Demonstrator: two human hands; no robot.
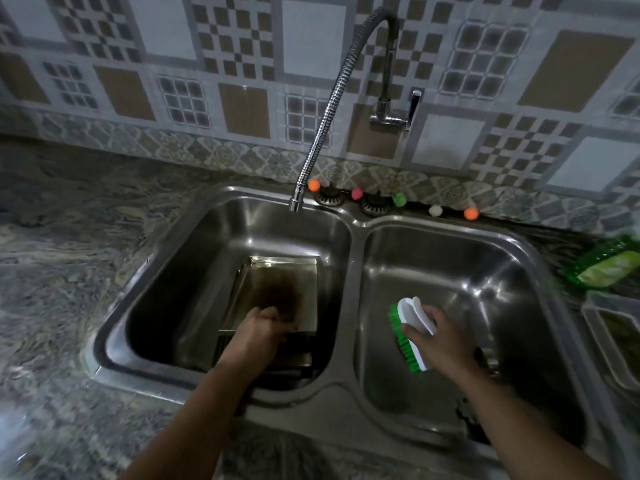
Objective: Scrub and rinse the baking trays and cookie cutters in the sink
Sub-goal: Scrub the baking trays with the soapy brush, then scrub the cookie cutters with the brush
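Scrubbing is judged to be the step in hand, and it has not yet begun: no water is seen running from the flexible tap (341, 98), whose spout hangs over the far edge of the left basin (166, 271) of the double sink.

A stained baking tray (277, 285) is propped in that basin, its near rim gripped by the left hand (261, 329), whose fingers are curled over the edge. Further trays (266, 362) appear to be stacked beneath it, though the shadow makes the count uncertain. No cookie cutters can be made out.

A white scrubbing brush with green bristles (414, 332) is held in the right hand (438, 336) over the right basin (485, 271), the fingers wrapped round its back and the bristles turned to the left.

To do the step well, the tray is best kept firmly pinned at its near rim so that it does not slide against the steel. The brush should be carried across the divider and pressed bristles-down onto the dark brown patch in the tray's middle, then worked into the corners. A green dish-soap bottle (602, 265) lies on the bench at the right edge, should detergent be wanted.
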